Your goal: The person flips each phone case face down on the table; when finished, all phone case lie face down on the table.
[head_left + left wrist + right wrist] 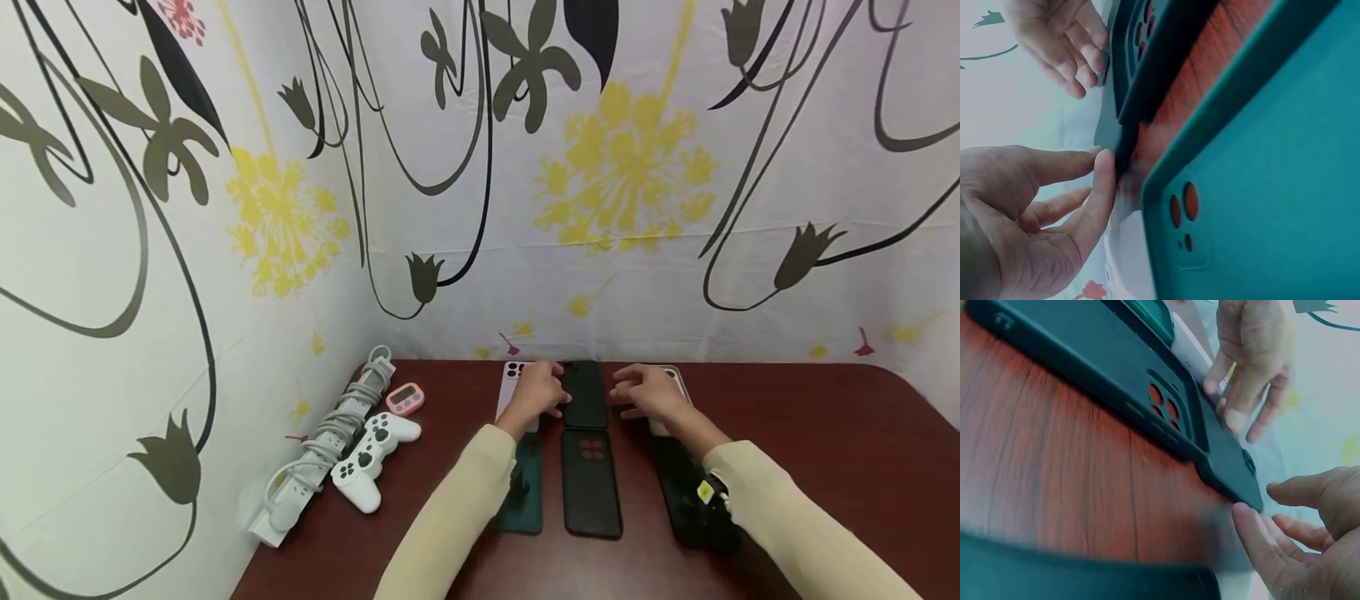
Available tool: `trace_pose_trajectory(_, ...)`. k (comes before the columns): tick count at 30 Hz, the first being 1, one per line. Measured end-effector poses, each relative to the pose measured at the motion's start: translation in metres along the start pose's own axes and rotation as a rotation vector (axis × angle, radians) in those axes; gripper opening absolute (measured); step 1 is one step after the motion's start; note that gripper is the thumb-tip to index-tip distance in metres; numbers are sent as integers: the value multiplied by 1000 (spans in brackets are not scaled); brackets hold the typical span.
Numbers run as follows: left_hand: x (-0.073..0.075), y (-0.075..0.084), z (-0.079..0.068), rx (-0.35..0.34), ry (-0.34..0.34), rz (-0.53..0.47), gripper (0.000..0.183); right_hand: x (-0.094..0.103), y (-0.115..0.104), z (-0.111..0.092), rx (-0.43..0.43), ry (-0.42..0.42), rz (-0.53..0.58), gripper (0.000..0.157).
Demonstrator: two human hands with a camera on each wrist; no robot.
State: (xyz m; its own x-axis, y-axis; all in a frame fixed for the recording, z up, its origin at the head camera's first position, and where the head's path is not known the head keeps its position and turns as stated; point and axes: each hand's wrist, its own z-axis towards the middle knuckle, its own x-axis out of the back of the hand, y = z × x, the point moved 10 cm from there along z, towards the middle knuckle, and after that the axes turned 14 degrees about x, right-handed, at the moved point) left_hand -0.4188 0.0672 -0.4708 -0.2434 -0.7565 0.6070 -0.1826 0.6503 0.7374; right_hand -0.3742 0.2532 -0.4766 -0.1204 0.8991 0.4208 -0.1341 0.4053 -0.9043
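Note:
A black phone (585, 396) lies flat between my hands near the back of the table, end to end with a black phone case (592, 492) that has camera holes. My left hand (538, 392) reaches over the lilac phone (507, 385), its thumb and index finger bent right at the black phone's left edge. On the other side my right hand (651, 392) has its fingers spread, thumb apart, with the index fingertip (1244, 515) at the phone's corner. A pale phone (681, 383) is partly hidden under that hand. Nothing is gripped by it.
A teal phone case (531, 500) lies in front of the lilac phone, another black case (686, 500) under the right forearm. To the left are a white game controller (367, 458), a pink timer (406, 399) and a cord-wrapped power strip (330, 450). Patterned cloth stands behind.

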Motion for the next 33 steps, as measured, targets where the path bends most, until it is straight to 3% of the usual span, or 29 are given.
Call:
trace_pose_trajectory(8,1,17,-6,-59,30,-5,52,40,5,-14,47,28,-79,52)
trace_pose_trajectory(11,-6,24,-6,-77,10,-80,50,57,10,-18,66,44,-170,49)
trace_pose_trajectory(17,-38,41,-8,-89,-204,-451,48,95,24,-27,79,98,-335,51)
trace_pose_trajectory(21,-55,49,-14,-66,-309,-565,50,112,39,-32,34,121,-388,54)
trace_pose_trajectory(28,-79,58,-24,-24,-334,-437,51,118,57,-37,-3,84,-392,65)
trace_pose_trajectory(33,-90,62,-26,17,-295,-336,54,114,61,-37,-3,24,-394,63)
